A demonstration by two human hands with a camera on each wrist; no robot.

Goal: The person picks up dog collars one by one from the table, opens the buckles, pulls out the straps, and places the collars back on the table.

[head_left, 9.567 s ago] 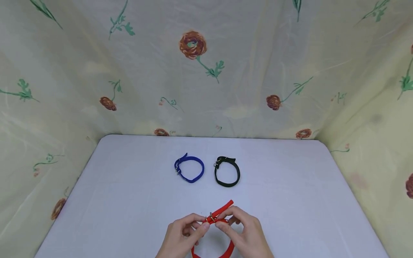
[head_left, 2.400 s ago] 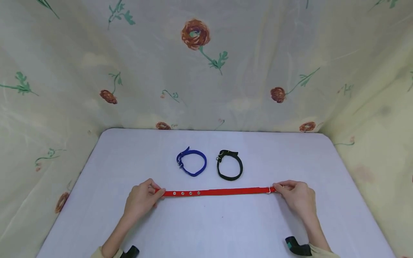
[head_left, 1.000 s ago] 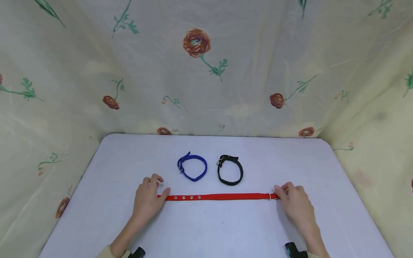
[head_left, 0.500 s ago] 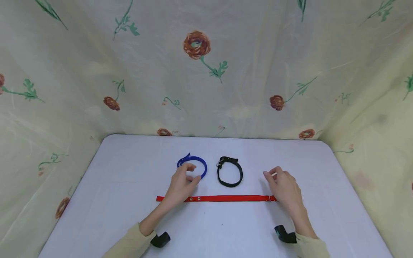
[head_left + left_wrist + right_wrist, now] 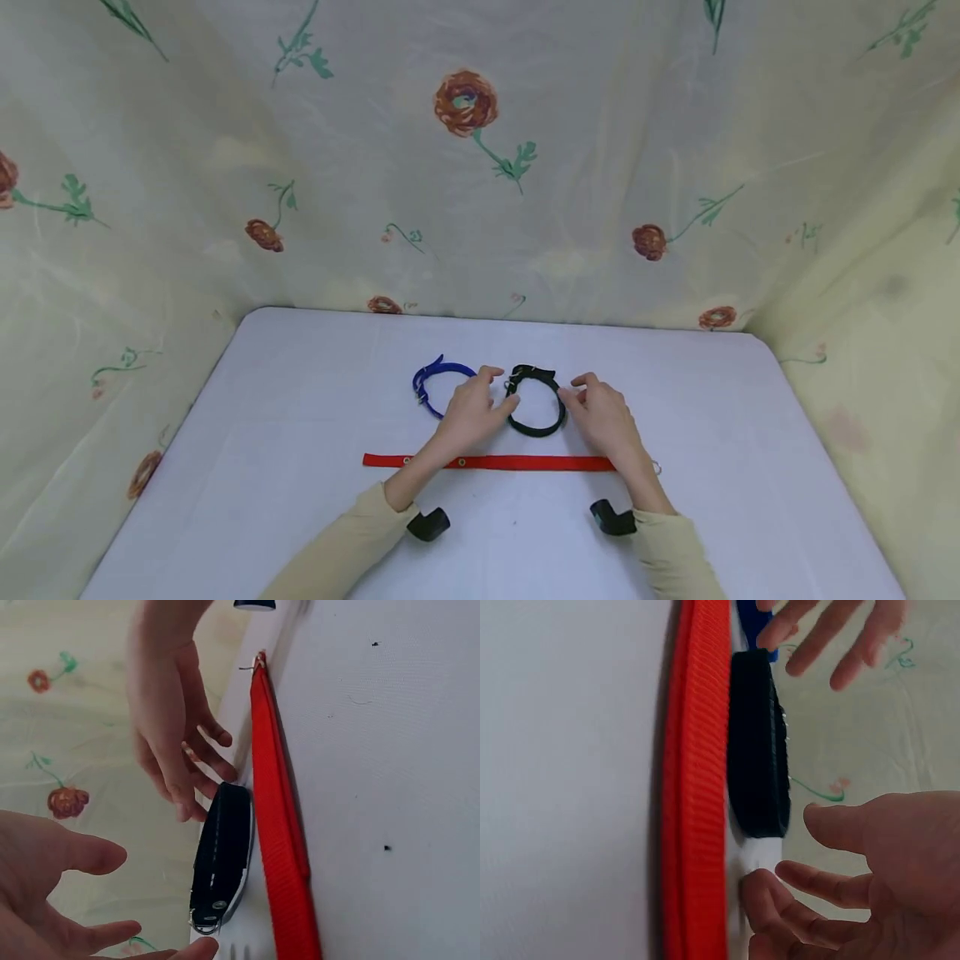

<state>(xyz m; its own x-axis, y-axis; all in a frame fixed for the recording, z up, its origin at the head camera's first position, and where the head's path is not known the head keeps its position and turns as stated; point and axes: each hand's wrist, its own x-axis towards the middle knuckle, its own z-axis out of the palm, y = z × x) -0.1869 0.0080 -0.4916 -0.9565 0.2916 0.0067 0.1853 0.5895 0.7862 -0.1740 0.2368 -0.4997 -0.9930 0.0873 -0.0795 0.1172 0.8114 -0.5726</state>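
Observation:
A black collar point(image 5: 534, 432), buckled into a ring, stands between my two hands in the head view. My left hand point(image 5: 472, 415) is at its left side with thumb and fingers spread, overlapping the right part of a blue collar point(image 5: 448, 367), also buckled into a ring. Over at the black ring's right side is my right hand point(image 5: 604, 419), its fingers loosely bent and holding nothing. Nearer to me, a red collar point(image 5: 532, 462) lies unbuckled and straight; both forearms cross above it. The right wrist view shows the black collar point(image 5: 757, 750) between both hands' fingers.
All three collars are on a white table point(image 5: 300, 392). A flower-printed curtain point(image 5: 570, 167) hangs behind it and along both sides. Small black devices point(image 5: 429, 525) sit at the wrists beside the beige sleeves point(image 5: 337, 542).
Earlier both hands unbuckled the red collar and stretched it straight. They have since let it go on the table and moved forward and inward to the black collar.

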